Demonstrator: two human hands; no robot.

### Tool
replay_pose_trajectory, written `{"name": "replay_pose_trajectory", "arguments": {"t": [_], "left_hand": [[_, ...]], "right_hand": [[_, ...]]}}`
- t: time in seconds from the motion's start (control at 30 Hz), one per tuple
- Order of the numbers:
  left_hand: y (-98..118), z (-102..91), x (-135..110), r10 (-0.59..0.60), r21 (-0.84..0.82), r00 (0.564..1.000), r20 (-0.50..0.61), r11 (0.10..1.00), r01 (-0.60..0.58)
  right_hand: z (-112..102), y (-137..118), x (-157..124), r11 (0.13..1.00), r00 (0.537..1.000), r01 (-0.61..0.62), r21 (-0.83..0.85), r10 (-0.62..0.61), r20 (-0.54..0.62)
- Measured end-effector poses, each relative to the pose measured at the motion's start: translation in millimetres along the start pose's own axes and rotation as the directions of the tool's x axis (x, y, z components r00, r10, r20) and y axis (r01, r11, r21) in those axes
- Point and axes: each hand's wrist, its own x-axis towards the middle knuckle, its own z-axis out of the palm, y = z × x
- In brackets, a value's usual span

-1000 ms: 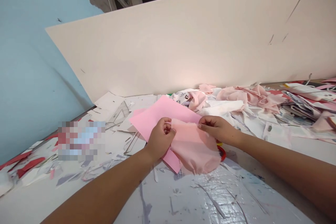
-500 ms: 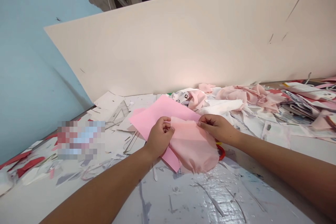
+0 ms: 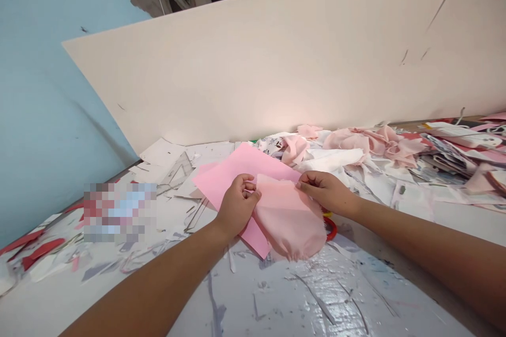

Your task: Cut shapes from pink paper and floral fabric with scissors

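Observation:
Between both hands hangs a piece of thin pale pink fabric [image 3: 292, 221], its lower edge gathered and drooping. My left hand [image 3: 239, 205] pinches its upper left corner between thumb and fingers. At the upper right corner, my right hand [image 3: 324, 192] grips it the same way. Brighter pink paper [image 3: 245, 163] lies on the table behind and under the fabric, partly covered by it and by my left hand. A red ring-shaped handle [image 3: 331, 229] with a bit of yellow shows beside the fabric's right edge; the rest of that tool is hidden.
Fabric and paper scraps [image 3: 371, 142] pile up along the pale board [image 3: 253, 68] at the back. A clear triangle ruler [image 3: 177, 171] lies at the left among white papers. Red scraps [image 3: 43, 253] are at far left. Thin offcuts litter the scuffed table [image 3: 276, 300].
The view has shifted very slightly. Both hands keep hold of the fabric in nearly the same place, and a little more of the red handle shows.

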Motion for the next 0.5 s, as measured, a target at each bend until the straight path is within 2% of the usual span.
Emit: {"name": "replay_pose_trajectory", "arguments": {"t": [0.33, 0.5], "left_hand": [[-3.7, 0.1, 1.7, 0.017, -0.001, 1.0, -0.01, 1.0, -0.017], [-3.5, -0.3, 2.0, 0.014, 0.015, 1.0, -0.027, 1.0, -0.014]], "right_hand": [[1.5, -1.3, 0.6, 1.0, 0.998, -0.019, -0.018, 0.018, -0.061], [-2.5, -0.1, 4.1, 0.997, 0.997, -0.063, -0.036, 0.062, -0.052]]}}
